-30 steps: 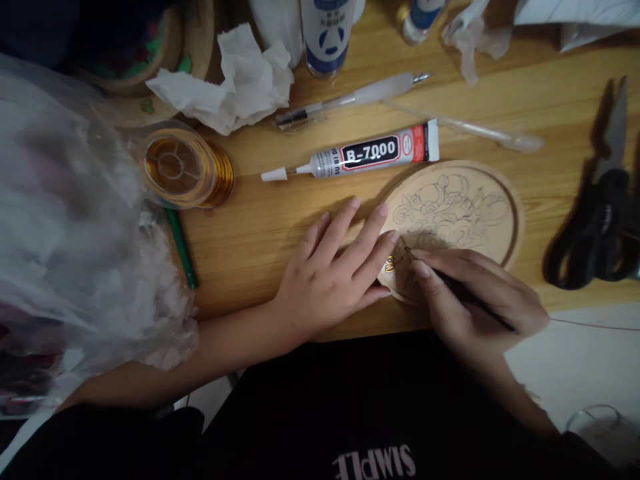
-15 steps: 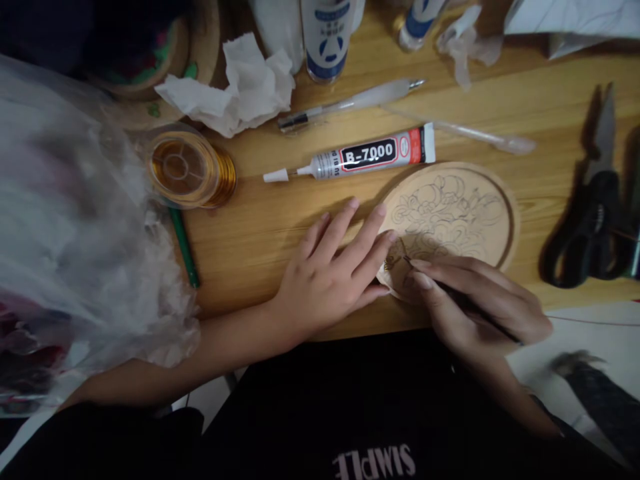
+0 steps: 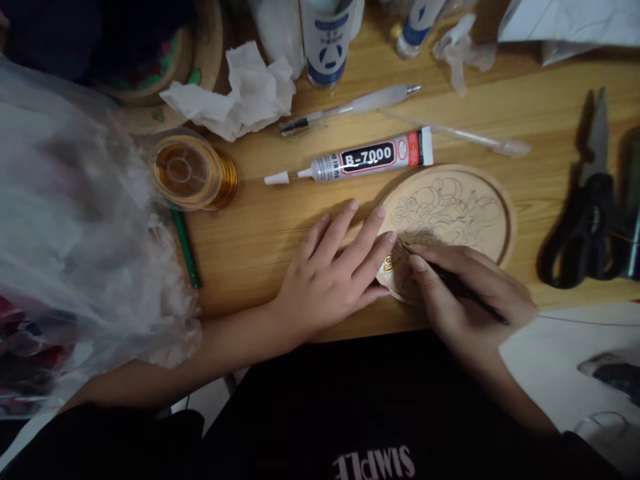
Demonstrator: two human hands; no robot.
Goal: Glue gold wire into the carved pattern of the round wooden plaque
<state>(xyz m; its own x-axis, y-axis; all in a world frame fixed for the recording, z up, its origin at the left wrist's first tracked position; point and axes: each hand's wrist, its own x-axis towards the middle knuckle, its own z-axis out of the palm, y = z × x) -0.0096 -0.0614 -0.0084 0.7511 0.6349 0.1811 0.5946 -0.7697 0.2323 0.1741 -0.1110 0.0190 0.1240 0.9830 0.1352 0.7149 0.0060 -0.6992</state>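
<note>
A round wooden plate with a raised rim lies on the table, its inside covered in a flower line drawing. My left hand is open and lies flat with spread fingers, the fingertips on the plate's left rim. Close to those fingertips, a small curl of gold wire sits on the plate. Pinched in my right hand are slim dark tweezers, held like a pen. Their tip points at the drawing just right of my left index and middle fingers; whether it grips any wire is too small to tell.
Behind the plate lie a B-7000 glue tube, a pen and a clear thin stick. A gold wire spool, crumpled tissue and plastic bag are left; black scissors right. Bottles stand behind.
My right hand has shifted slightly left and up over the plate, and the tweezers' tip moved up with it. More of the gold wire curl shows. My left hand has stayed put.
</note>
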